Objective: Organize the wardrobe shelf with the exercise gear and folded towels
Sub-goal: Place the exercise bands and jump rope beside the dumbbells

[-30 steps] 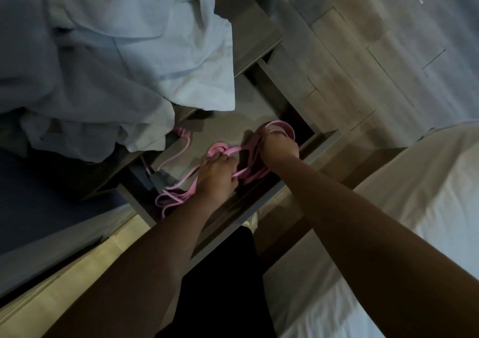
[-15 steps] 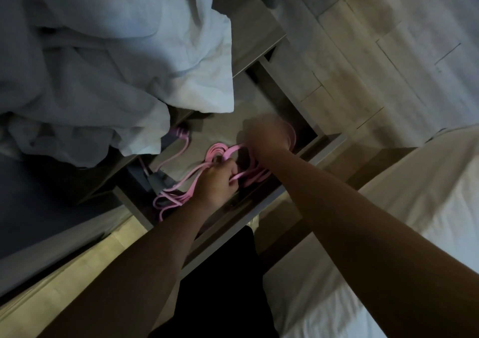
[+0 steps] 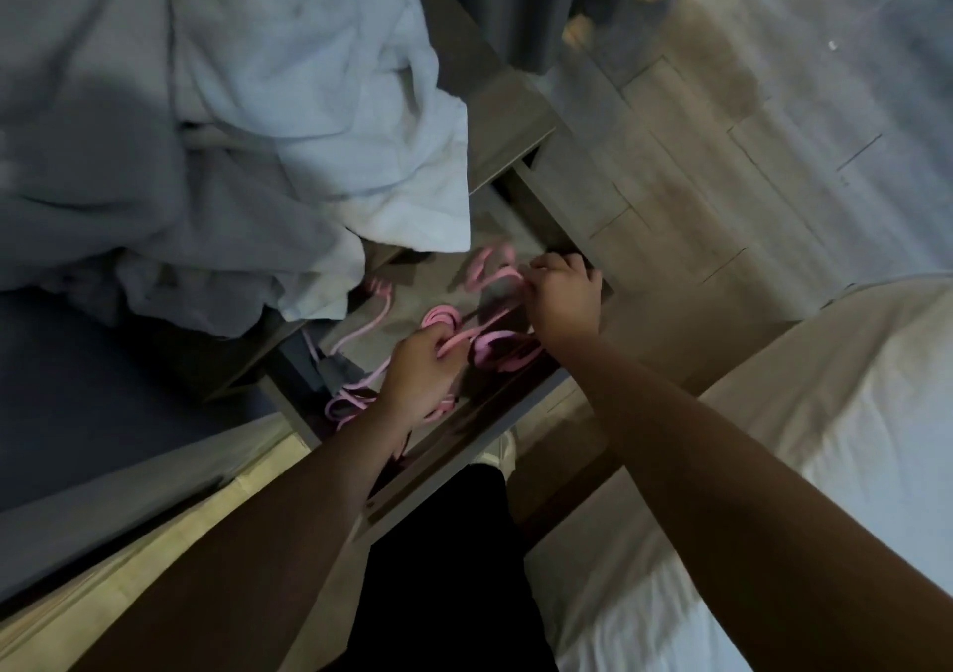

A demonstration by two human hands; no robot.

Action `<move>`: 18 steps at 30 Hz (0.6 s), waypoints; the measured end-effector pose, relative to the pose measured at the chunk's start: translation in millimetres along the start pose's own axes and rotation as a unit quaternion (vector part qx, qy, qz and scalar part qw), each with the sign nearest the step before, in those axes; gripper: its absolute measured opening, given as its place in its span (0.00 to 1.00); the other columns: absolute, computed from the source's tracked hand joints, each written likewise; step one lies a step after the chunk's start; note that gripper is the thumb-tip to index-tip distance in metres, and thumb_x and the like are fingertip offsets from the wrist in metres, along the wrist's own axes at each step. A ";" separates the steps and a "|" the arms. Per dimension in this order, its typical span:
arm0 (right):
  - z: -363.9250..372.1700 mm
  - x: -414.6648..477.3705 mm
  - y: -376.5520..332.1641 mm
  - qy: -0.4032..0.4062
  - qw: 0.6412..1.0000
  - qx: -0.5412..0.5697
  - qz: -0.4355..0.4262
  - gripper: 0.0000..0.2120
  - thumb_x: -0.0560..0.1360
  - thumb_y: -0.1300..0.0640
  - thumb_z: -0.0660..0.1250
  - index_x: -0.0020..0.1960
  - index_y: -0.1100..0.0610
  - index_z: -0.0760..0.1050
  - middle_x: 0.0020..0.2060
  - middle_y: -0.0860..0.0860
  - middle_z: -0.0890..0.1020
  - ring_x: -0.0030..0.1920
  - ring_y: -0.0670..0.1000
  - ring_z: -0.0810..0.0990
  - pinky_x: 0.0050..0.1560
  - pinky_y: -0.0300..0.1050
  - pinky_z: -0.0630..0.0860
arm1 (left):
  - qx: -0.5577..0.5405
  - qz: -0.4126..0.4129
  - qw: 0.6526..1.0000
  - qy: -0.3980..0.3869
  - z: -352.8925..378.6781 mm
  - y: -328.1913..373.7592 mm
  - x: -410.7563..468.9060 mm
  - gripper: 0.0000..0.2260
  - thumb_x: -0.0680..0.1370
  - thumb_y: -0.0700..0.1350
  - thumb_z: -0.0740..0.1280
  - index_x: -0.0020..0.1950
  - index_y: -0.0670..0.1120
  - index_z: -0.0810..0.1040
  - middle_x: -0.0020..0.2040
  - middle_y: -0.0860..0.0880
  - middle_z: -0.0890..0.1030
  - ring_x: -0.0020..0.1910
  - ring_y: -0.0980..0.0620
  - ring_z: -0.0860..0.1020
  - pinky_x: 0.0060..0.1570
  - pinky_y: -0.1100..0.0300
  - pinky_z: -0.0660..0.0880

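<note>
The right hand (image 3: 564, 302) is curled into a loose fist at the far right corner of an open drawer (image 3: 466, 442), pinching a strand of the pink exercise band (image 3: 443, 318). The left hand (image 3: 415, 380) is nearer the front, its fingers curled round another strand. Both hands reach in from forearms that cross the drawer's front wall.

The room is dim. A pale wood-plank floor (image 3: 696, 166) fills the upper right, and a bed (image 3: 835, 403) with a white sheet fills the lower right, its corner close to the drawer's right end. A dark curtain (image 3: 515, 6) hangs at the top.

One big heap of pale blue and white towels (image 3: 289, 104), rumpled rather than folded, covers the top of the grey wooden unit (image 3: 495, 119). One corner of the heap droops over the drawer's back edge, shading part of the drawer.

The single drawer is pulled out towards the person, whose black-clad leg (image 3: 454, 568) stands just in front of it. The pink band lies inside in tangled loops, spread from the left front corner to the right side. Whether it is one band or several cannot be told. Bare drawer bottom shows between the loops and the hanging towel.
</note>
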State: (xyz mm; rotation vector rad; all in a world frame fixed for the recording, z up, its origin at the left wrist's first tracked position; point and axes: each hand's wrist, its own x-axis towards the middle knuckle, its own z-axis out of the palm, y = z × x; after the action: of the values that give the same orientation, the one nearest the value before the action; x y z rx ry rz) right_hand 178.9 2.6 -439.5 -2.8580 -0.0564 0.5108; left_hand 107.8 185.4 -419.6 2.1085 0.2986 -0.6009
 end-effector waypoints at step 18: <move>-216.4 -130.6 -93.8 0.007 0.946 0.317 -0.062 0.11 0.79 0.60 0.64 0.41 0.65 0.77 0.37 0.61 0.78 0.37 0.56 0.76 0.34 0.41 0.66 | -0.065 0.012 0.990 0.127 -154.1 109.0 -207.7 0.08 0.76 0.43 0.67 0.45 0.37 0.80 0.42 0.40 0.81 0.41 0.48 0.79 0.43 0.55 0.74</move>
State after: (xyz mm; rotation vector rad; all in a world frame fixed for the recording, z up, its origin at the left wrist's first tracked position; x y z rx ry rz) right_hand 131.5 34.7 -176.0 -2.2104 -0.0567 0.3911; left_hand 23.9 252.5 -160.3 2.0580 0.4434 -0.2902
